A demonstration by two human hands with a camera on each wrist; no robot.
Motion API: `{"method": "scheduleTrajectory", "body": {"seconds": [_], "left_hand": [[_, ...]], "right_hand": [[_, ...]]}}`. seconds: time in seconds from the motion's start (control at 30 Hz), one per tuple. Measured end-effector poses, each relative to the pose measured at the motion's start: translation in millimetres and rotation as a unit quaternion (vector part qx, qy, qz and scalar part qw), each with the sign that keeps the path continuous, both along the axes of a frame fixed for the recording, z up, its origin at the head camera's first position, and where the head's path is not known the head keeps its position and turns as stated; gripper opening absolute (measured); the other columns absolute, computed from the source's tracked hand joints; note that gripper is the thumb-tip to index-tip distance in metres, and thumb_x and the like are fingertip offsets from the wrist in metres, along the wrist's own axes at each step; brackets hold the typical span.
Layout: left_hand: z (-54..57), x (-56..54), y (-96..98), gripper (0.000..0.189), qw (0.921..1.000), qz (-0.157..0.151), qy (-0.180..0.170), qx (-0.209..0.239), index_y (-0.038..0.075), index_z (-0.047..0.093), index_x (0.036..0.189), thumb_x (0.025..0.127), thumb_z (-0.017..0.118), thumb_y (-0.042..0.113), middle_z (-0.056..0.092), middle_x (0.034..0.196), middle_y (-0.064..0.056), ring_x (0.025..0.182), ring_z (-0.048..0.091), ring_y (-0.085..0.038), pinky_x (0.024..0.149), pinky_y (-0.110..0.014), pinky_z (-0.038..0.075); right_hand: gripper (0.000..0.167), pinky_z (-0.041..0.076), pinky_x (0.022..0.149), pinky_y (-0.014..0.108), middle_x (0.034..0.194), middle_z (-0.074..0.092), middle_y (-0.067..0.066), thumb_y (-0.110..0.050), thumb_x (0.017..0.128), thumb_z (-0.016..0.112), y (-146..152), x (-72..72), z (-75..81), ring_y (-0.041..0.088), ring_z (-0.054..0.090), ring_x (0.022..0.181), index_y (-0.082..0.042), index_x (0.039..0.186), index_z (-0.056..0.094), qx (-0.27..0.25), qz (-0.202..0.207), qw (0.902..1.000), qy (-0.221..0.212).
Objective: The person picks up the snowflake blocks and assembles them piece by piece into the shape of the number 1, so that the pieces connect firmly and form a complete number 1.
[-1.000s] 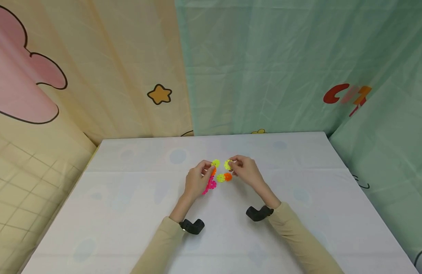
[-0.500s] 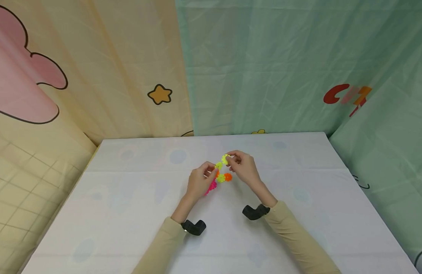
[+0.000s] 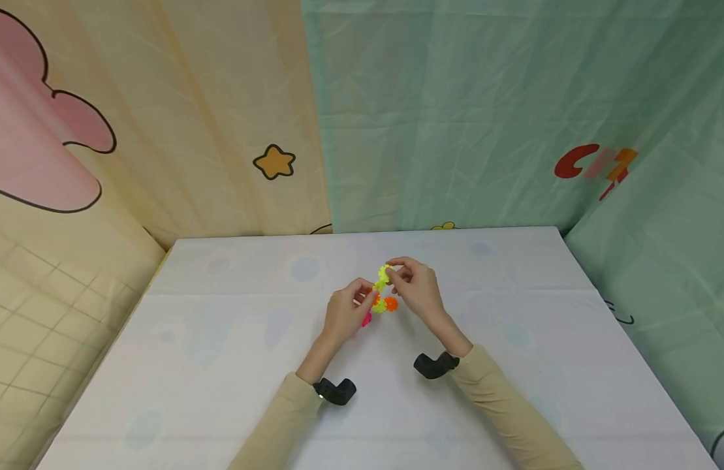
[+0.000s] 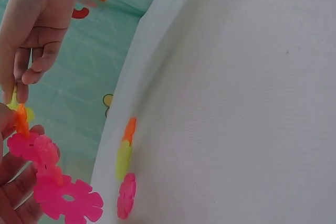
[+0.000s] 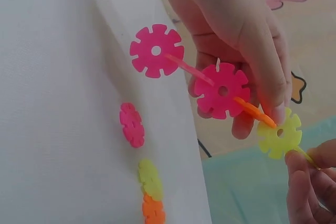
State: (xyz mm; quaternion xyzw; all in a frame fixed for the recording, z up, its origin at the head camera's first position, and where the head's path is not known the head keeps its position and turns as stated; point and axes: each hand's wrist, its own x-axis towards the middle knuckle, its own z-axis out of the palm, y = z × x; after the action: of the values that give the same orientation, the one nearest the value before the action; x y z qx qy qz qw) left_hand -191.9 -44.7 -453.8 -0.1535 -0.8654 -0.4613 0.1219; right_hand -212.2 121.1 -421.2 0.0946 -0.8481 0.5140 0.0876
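Note:
My left hand pinches a chain of slotted plastic snowflake discs near its yellow end. In the right wrist view, the chain runs from a pink disc through more pink ones to an orange disc seen edge-on, then a yellow disc. Between thumb and fingers, my right hand pinches another yellow disc, its edge right at the chain's yellow disc and turned across it. In the left wrist view, the chain's pink discs hang below the left fingertips.
On the white table beneath the hands lie a loose pink disc, a yellow disc and an orange disc. Patterned curtains stand behind the table's far edge. Each wrist wears a black camera mount.
The left hand has moved slightly right with the chain. The right hand has shifted slightly up and left, bringing its yellow disc from apart to against the chain's yellow end.

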Motion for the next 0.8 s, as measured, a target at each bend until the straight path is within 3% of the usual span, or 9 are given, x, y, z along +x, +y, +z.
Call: {"method": "scheduleTrajectory", "body": {"seconds": [0.4, 0.67, 0.8], "left_hand": [[-3.6, 0.7, 10.4, 0.010, 0.9982, 0.040, 0.045, -0.003, 0.008, 0.066, 0.096, 0.092, 0.064, 0.016, 0.068, 0.072, -0.004, 0.053, 0.055, -0.011, 0.050, -0.018, 0.044], [-8.8, 0.3, 15.1, 0.007, 0.9966, 0.050, 0.059, 0.028, 0.006, 0.066, 0.094, 0.091, 0.065, 0.013, 0.066, 0.067, -0.006, 0.043, 0.045, -0.001, 0.044, -0.016, 0.040], [-10.5, -1.1, 15.7, 0.007, 0.9962, 0.049, 0.058, 0.043, 0.005, 0.066, 0.093, 0.091, 0.065, 0.011, 0.067, 0.069, -0.006, 0.045, 0.049, -0.005, 0.043, -0.016, 0.041]], "right_hand": [[0.018, 0.053, 0.053, 0.021, 0.074, 0.071, 0.014, -0.014, 0.092, 0.063, -4.2, 0.7, -3.0, 0.021, 0.068, 0.057, -0.001, 0.104, 0.066, -0.037, -0.014, 0.9992, 0.004], [0.017, 0.055, 0.054, 0.023, 0.074, 0.070, 0.019, -0.009, 0.092, 0.062, -5.4, 0.5, -2.4, 0.036, 0.069, 0.063, 0.003, 0.103, 0.066, -0.079, -0.007, 0.9968, -0.011], [0.016, 0.056, 0.055, 0.026, 0.075, 0.069, 0.023, -0.005, 0.092, 0.061, -7.4, -0.9, -1.1, 0.039, 0.068, 0.064, 0.006, 0.103, 0.066, -0.080, -0.008, 0.9966, -0.018]]}}
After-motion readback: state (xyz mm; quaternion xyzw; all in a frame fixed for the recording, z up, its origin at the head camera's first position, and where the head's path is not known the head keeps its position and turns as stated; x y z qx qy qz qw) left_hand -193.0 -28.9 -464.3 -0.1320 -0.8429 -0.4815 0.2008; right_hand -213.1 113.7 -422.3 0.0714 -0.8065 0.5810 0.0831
